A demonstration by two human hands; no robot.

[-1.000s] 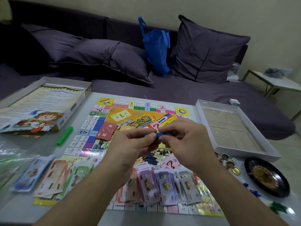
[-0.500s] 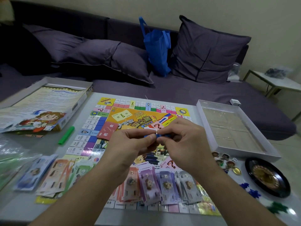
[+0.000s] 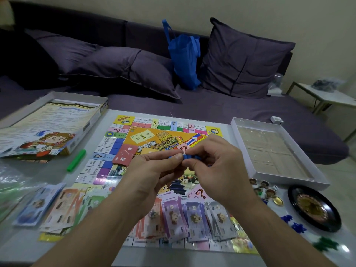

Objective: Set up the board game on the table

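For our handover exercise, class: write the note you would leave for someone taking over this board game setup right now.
Left hand and right hand: both pinch one small blue plastic piece above the colourful square game board.
Laid out: board flat on the grey table; paper money stacks along its near edge; red card deck on it.
Right of the board: black roulette wheel, white die, round character tokens, loose blue and green pieces.
Left to do: the held blue piece is not yet placed; neither are those loose pieces.
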